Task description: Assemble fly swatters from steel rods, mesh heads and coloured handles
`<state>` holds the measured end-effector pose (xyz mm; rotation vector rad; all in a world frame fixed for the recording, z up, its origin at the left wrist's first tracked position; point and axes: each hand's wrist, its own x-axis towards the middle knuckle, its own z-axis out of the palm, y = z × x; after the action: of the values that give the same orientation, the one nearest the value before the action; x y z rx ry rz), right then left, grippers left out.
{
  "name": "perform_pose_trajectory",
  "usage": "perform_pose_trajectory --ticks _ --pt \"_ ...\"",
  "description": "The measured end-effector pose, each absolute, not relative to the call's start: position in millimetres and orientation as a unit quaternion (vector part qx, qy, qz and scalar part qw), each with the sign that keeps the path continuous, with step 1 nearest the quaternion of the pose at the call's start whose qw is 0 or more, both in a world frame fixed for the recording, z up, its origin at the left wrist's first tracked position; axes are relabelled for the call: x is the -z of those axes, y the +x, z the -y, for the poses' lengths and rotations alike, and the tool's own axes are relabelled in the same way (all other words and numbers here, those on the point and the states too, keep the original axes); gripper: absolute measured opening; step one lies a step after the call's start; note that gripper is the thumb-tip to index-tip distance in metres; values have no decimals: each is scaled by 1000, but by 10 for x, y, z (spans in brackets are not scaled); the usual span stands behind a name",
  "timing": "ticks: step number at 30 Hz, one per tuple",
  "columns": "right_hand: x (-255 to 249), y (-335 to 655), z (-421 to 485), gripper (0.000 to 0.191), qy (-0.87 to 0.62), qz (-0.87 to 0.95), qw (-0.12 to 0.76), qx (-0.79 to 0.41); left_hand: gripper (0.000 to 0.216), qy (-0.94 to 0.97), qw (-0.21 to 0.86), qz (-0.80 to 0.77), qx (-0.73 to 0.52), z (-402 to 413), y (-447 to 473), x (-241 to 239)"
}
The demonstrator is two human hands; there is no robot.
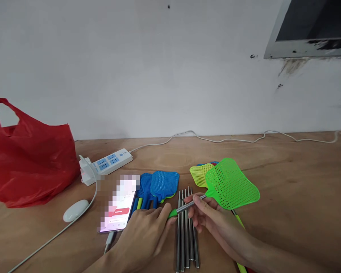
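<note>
A green fly swatter [231,184] with a metal rod and green handle end is held over the wooden table [295,182]. My right hand [207,216] pinches its metal rod just below the mesh head. My left hand [147,231] grips the green handle end. Under my hands lie several loose metal rods [186,242] side by side. Blue swatter heads [161,184] lie to the left, and a yellow swatter head [200,174] sits behind the green one.
A phone [119,208] with a lit screen lies left of my left hand, plugged into a cable. Behind it are a white power strip [106,163], a white oval object [75,210] and a red plastic bag [28,155]. A white wall stands behind the table.
</note>
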<state>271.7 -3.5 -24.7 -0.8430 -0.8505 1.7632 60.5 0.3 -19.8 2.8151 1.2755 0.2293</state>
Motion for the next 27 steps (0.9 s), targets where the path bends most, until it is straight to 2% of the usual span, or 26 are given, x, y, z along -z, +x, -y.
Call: perform_pose_trajectory --ticks 3,6,9,10,12,14,16,20,23,27 --pt "242 2667 40 46 -353 372 502 -696 48 886 127 -433 -107 42 610 158" --pt "225 2641 71 46 -370 366 505 -688 52 766 392 -487 -151 55 616 48" --pt "185 2682 68 48 -384 350 500 -693 62 512 715 -471 -60 -12 532 -59" --pt "165 2722 45 49 -394 342 511 -684 64 451 779 -435 -18 -41 480 -77" --pt "128 2839 -32 50 -421 316 552 -647 67 401 823 -403 2 -81 361 -77" --pt "112 2972 -120 47 -440 284 616 -589 65 425 790 -440 -48 -83 271 -41" --pt "131 3066 -183 45 -446 295 612 -583 60 522 679 -502 -120 -55 250 1" --pt "221 3069 -217 49 -470 330 528 -626 48 779 284 -526 -189 -39 367 -8" --pt "257 3017 -245 55 -458 350 502 -645 43 821 91 -549 -127 -124 432 -58" --pt "271 3013 -291 58 -445 384 485 -648 41 795 -5 -606 -13 -260 429 -38"
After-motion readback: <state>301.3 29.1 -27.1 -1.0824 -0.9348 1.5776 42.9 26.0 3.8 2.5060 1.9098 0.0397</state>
